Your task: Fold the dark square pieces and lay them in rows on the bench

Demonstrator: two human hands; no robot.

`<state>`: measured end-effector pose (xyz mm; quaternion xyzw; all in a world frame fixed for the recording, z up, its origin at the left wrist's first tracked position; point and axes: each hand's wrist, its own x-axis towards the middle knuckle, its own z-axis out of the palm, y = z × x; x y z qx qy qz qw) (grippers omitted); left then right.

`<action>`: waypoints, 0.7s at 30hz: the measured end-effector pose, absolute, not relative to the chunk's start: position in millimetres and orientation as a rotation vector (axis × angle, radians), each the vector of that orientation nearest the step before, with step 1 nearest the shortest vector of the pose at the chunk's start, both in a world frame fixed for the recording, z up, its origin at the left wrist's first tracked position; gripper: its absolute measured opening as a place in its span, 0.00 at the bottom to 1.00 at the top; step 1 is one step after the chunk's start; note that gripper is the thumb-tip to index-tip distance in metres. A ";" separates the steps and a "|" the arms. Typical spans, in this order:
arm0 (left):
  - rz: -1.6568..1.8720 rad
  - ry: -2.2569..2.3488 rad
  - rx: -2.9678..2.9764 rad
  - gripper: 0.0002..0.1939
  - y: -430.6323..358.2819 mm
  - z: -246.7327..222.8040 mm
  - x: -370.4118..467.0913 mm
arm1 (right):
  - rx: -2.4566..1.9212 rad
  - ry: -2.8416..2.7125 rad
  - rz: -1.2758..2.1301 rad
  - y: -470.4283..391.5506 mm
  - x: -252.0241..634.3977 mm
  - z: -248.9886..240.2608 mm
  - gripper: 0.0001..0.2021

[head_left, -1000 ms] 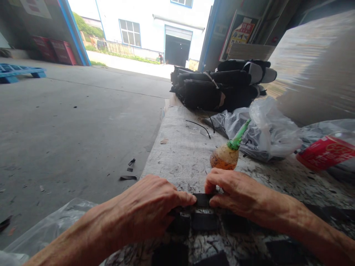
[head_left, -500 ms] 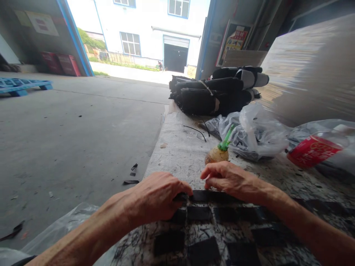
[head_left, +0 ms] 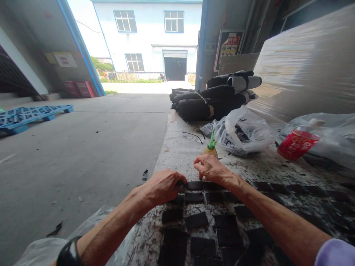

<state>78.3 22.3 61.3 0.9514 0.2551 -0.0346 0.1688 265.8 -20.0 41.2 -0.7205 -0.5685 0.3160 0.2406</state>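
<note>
Rows of small black pieces (head_left: 196, 220) lie on the worktable (head_left: 177, 142), which is strewn with dark scraps. My left hand (head_left: 163, 186) is closed on a small black piece (head_left: 181, 182) at the left end of the farthest row. To its right, my right hand (head_left: 209, 168) has its fingers curled together just beyond that row; what they hold, if anything, is hidden. Directly behind the right hand sits a round yellowish object with a green top (head_left: 212, 145), partly covered by the hand.
Black rolled bundles (head_left: 208, 101) lie at the table's far end. Nearer on the right are a clear plastic bag (head_left: 241, 133) and a red-labelled bottle (head_left: 298, 144). A blue pallet (head_left: 36, 114) rests on the floor at left. A distant person (head_left: 162, 77) is outside.
The view has tilted up and shifted. My left hand now has a black piece visible in its fingers. My right hand's fingers have drawn closer together, and it covers more of the round object.
</note>
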 end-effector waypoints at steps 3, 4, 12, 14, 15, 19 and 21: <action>-0.070 0.781 2.643 0.13 17.4 58.2 78.3 | -1.946 -1.477 0.738 -27.2 272.0 56.1 0.12; -0.052 0.795 2.609 0.13 16.6 57.7 78.2 | -1.935 -1.448 0.677 -30.0 275.5 63.7 0.13; 0.284 0.837 2.029 0.15 -8.6 72.8 63.1 | -1.713 -1.521 0.593 -96.9 269.9 92.2 0.11; 0.356 0.830 1.831 0.18 -33.3 75.7 60.1 | -1.675 -1.515 0.658 -119.7 259.9 81.8 0.15; 0.368 0.816 1.740 0.20 -47.9 76.1 60.2 | -1.659 -1.499 0.693 -129.9 254.9 76.9 0.19; 0.318 0.792 1.508 0.27 -103.5 72.1 66.4 | -1.524 -1.449 0.860 -161.5 236.0 71.1 0.19; 0.267 0.808 1.468 0.31 -122.3 67.9 67.2 | -1.404 -1.448 0.987 -173.4 226.5 73.2 0.12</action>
